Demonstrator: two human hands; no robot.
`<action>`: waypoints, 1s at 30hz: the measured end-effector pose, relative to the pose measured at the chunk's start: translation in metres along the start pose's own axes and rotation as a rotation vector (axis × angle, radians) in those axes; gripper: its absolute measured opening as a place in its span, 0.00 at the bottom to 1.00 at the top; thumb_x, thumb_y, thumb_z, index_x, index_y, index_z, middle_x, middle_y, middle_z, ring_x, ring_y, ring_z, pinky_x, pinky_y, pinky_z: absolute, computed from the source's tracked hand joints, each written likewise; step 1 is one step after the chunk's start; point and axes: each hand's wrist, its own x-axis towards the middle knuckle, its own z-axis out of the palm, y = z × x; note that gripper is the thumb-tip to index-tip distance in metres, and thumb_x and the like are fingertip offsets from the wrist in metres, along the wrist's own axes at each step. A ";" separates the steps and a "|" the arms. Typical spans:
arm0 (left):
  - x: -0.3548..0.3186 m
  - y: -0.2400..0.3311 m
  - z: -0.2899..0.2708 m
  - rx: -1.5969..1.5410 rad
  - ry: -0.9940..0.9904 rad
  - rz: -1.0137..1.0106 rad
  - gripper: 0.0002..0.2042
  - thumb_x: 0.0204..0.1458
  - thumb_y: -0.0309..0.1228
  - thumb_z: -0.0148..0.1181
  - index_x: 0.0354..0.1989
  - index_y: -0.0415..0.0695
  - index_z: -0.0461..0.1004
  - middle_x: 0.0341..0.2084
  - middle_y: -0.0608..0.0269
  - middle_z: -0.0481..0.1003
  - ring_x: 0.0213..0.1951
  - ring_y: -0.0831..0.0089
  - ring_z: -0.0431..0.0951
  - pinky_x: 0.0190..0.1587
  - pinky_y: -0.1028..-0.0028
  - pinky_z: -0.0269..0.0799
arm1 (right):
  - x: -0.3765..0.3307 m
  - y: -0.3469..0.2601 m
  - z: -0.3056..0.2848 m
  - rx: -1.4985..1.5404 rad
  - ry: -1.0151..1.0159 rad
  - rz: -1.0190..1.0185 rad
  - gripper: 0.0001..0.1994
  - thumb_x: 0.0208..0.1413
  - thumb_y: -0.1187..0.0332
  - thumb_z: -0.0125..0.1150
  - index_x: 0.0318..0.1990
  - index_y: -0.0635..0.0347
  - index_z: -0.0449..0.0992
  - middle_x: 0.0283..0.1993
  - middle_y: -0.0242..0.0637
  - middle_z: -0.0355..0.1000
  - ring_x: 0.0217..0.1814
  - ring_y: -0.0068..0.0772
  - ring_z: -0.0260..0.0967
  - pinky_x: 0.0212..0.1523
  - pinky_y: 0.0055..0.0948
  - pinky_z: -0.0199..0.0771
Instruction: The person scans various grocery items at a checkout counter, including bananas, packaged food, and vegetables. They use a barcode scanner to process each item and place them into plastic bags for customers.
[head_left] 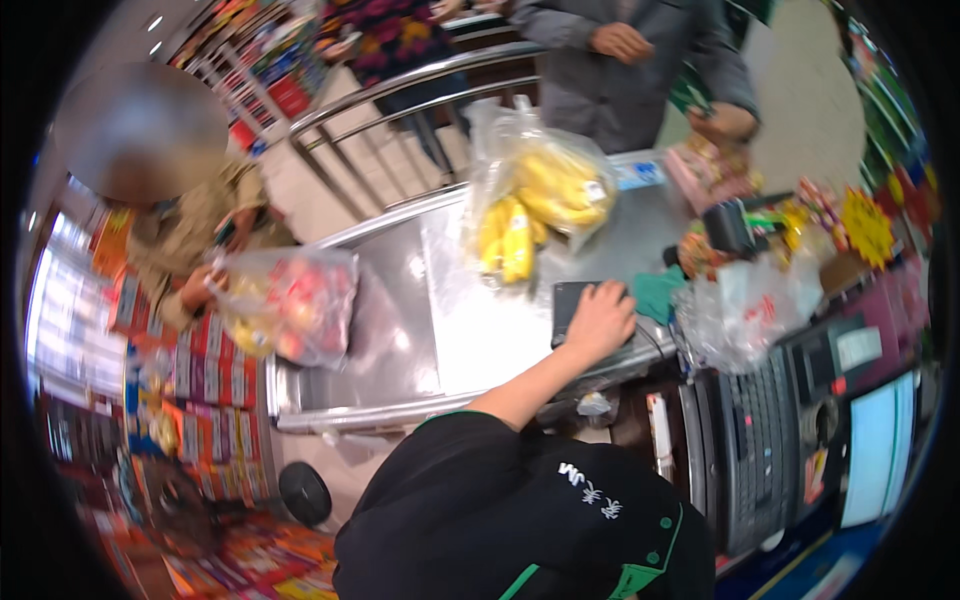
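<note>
Head view: nearest, a black sleeve [500, 510] led to what looked like the left hand [604, 322], palm down by the near edge of a steel counter [395, 335], over the right part of a dark flat object [567, 300]. Its fingers were loosely bent; whether they had hold of anything beneath the palm I could not tell. The right hand was out of view. The object looked hard, stiff and fairly light, best taken by opposite edges. Just right of the hand lay a green cloth [655, 295], seemingly soft and limp. At the counter's left end, another person's hand [203, 287] was at the neck of a clear bag of fruit [300, 300]. Farther off sat a clear bag of bananas [550, 190], probably heavy and slack, its plastic slippery, its fruit easily bruised; its gathered top, with a palm beneath, seemed the surest hold. Beyond stood a person in a grey jacket [620, 85].
</note>
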 end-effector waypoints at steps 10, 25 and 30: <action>-0.005 -0.003 0.003 0.018 0.034 -0.037 0.11 0.48 0.35 0.57 0.37 0.43 0.72 0.46 0.53 0.68 0.55 0.57 0.65 0.55 0.56 0.60 | 0.056 -0.144 0.164 -0.116 -0.657 -0.485 0.18 0.48 0.63 0.62 0.46 0.61 0.73 0.39 0.52 0.74 0.45 0.53 0.72 0.44 0.42 0.70; -0.008 -0.007 0.012 0.035 0.059 -0.020 0.11 0.47 0.37 0.57 0.35 0.45 0.73 0.44 0.56 0.68 0.51 0.62 0.66 0.51 0.63 0.60 | 0.095 -0.147 0.179 -0.198 -0.659 -0.485 0.18 0.48 0.62 0.62 0.45 0.61 0.73 0.38 0.51 0.75 0.44 0.51 0.73 0.44 0.41 0.71; -0.010 -0.008 0.017 0.033 0.095 -0.006 0.11 0.47 0.37 0.57 0.35 0.45 0.73 0.44 0.57 0.68 0.51 0.62 0.66 0.51 0.63 0.60 | 0.100 -0.151 0.183 -0.206 -0.683 -0.494 0.19 0.47 0.62 0.63 0.45 0.62 0.73 0.38 0.51 0.75 0.44 0.50 0.73 0.44 0.41 0.71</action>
